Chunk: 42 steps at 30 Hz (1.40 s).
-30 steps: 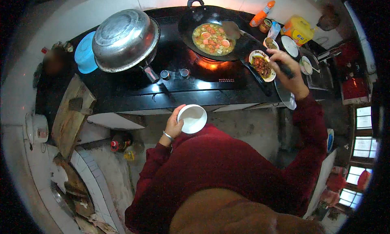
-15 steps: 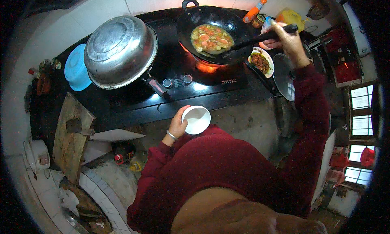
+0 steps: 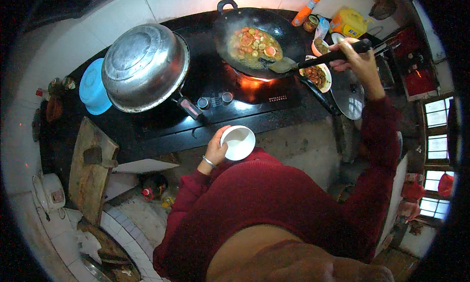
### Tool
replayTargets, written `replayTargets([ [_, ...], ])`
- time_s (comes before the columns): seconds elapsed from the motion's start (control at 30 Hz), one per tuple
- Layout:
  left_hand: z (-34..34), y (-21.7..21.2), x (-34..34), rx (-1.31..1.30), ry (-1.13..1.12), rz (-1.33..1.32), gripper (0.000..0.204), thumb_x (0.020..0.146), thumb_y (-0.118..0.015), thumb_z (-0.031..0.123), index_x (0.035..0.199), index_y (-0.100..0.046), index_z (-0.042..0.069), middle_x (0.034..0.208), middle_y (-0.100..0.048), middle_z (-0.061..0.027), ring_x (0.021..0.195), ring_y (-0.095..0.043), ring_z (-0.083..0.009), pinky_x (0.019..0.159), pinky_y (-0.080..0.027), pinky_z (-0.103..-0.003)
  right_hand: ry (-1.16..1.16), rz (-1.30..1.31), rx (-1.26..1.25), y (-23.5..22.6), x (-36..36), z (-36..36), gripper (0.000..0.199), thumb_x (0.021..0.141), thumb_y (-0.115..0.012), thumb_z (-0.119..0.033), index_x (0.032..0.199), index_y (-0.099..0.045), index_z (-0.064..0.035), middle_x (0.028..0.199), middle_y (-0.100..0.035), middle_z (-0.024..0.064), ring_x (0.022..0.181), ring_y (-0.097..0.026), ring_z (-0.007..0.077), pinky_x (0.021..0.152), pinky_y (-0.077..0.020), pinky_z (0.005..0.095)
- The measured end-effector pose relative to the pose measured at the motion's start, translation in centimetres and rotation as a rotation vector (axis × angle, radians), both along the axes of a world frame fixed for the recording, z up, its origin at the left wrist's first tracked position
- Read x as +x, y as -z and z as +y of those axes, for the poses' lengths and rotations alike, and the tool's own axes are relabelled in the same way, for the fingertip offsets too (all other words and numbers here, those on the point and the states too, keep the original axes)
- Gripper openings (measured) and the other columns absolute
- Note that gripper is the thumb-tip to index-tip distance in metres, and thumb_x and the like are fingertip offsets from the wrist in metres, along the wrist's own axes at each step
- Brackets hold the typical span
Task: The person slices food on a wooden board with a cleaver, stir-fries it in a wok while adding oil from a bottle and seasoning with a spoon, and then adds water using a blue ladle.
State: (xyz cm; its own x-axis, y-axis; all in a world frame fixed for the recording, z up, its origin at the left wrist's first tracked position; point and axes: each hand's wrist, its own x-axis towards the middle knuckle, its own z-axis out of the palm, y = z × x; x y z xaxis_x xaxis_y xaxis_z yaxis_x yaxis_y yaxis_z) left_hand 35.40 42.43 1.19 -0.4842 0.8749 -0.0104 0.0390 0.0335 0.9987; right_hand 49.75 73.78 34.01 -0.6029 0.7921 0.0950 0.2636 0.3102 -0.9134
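A white bowl (image 3: pixel 240 144) is held by its side in my left hand (image 3: pixel 215 149), in front of my body below the stove edge. Its inside looks white, with nothing I can make out in it. My right hand (image 3: pixel 360 63) is closed round the black handle of a spatula (image 3: pixel 282 65), whose metal blade hangs over the near right rim of a black wok (image 3: pixel 291 37). In the wok, steaming broth with orange and green slices (image 3: pixel 254 43) bubbles. Flames glow under it.
A big metal basin (image 3: pixel 142 67) stands upside down on the left burner, beside a blue basin (image 3: pixel 94 86). Right of the wok are a bowl of cooked food (image 3: pixel 314 76), an orange bottle (image 3: pixel 306 9), a yellow jug (image 3: pixel 348 22) and a lid (image 3: pixel 350 103). A cleaver (image 3: pixel 93 155) lies on a cutting board (image 3: pixel 90 172).
My right hand has moved slightly right and down, drawing the spatula blade out of the broth to the wok's near right rim. My left hand holds the bowl almost still.
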Motion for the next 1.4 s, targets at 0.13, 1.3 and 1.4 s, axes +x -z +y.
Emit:
replayTargets([
  [0.13, 0.1, -1.0, 0.4, -0.037, 0.012, 0.008, 0.056, 0.067, -0.038, -0.005, 0.121, -0.045, 0.006, 0.113, -0.054, -0.0136, 0.107, -0.051, -0.0242, 0.093, -0.037, -0.032, -0.005, 0.188, -0.158, 6.9, -0.9, 3.7, 0.024, 0.088, -0.053, -0.023, 0.086, -0.058, 0.0006, 0.095, -0.062, 0.0148, 0.066, -0.065, 0.0242, 0.057, -0.0558, 0.0321],
  [1.3, 0.4, -0.4, 1.4, -0.025, -0.024, -0.02, 0.059, 0.066, -0.037, -0.007, 0.122, -0.044, 0.006, 0.114, -0.053, -0.0125, 0.109, -0.05, -0.022, 0.094, -0.037, -0.031, -0.155, 0.101, 0.024, 2.1, 2.2, -0.6, 0.027, 0.09, -0.049, -0.022, 0.09, -0.057, 0.0036, 0.093, -0.062, 0.0147, 0.068, -0.065, 0.0223, 0.056, -0.0554, 0.0289],
  [1.4, 0.5, -0.5, 1.5, 0.004, -0.023, -0.059, 0.058, 0.066, -0.038, -0.007, 0.122, -0.044, 0.006, 0.114, -0.053, -0.0125, 0.109, -0.05, -0.0216, 0.094, -0.037, -0.031, -0.086, 0.05, 0.026, 0.6, 1.4, -0.3, 0.031, 0.088, -0.052, -0.029, 0.089, -0.059, 0.0014, 0.085, -0.064, 0.0124, 0.058, -0.065, 0.0221, 0.047, -0.0542, 0.0267],
])
